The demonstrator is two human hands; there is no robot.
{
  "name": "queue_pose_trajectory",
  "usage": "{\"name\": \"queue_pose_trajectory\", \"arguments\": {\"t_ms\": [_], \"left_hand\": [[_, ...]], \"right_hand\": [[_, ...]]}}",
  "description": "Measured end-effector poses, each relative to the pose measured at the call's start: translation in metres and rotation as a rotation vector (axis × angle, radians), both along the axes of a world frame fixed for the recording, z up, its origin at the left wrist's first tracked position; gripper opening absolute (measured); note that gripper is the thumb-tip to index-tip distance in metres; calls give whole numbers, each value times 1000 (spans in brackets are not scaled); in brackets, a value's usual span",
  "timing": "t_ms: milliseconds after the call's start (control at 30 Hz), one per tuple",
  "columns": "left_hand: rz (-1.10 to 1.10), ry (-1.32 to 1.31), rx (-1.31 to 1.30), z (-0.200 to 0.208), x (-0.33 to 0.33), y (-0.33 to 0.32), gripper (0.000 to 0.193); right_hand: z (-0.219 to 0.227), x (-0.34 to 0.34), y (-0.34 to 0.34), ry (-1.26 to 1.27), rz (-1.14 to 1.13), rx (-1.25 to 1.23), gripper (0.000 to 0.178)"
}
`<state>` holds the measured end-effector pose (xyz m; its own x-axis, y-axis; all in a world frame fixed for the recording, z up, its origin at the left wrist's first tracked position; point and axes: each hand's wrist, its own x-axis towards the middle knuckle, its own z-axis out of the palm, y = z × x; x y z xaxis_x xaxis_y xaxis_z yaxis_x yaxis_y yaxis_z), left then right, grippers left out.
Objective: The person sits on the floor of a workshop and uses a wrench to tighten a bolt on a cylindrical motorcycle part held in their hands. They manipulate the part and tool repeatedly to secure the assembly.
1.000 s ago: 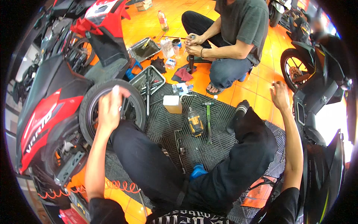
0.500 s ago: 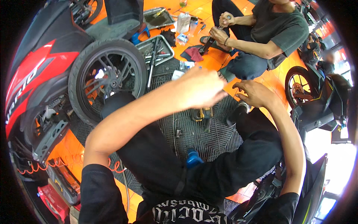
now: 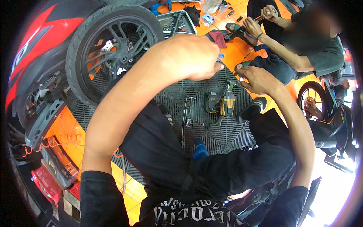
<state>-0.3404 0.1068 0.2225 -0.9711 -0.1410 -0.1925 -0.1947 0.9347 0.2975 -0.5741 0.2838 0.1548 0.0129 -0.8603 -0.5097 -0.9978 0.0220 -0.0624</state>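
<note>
My left hand (image 3: 194,56) is raised over the ribbed black mat, its fingers curled closed. A small blue bit shows by its fingertips, but I cannot make out what the hand holds. To its right, my right hand (image 3: 259,80) hangs with thumb and fingers bent and a gap between them; I see nothing in it. Just below the hands, a yellow-and-black cordless impact wrench (image 3: 228,102) rests on the mat (image 3: 204,132), its nose close to my right fingertips. Left of it lies a thin metal bar tool (image 3: 184,123) beside a small metal cylinder (image 3: 188,122).
A motorcycle wheel (image 3: 124,58) stands at the left by a red scooter (image 3: 56,24). Behind it is a metal tray (image 3: 185,22) of tools. Another person (image 3: 291,49) sits at the far right, holding a dark part. A blue object (image 3: 200,149) lies between my legs.
The view has shifted, so the impact wrench shows more fully. My left hand has drawn away from my right, widening the gap. The other person's hands are still on the dark part.
</note>
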Motion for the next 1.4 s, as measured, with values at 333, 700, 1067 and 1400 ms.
{"name": "queue_pose_trajectory", "arguments": {"t_ms": [333,700,1067,1400], "left_hand": [[-69,-55,38,-13,-5,-3,41],[-182,-186,92,-21,-22,31,43],[-378,-370,131,-56,-1,83,42],[-459,-437,66,-73,1,99,40]], "right_hand": [[-36,-29,16,8,-36,-28,39],[-54,-31,29,-38,-71,21,37],[-67,-27,22,-60,-85,71,43],[-72,-17,26,-62,-90,123,41]]}}
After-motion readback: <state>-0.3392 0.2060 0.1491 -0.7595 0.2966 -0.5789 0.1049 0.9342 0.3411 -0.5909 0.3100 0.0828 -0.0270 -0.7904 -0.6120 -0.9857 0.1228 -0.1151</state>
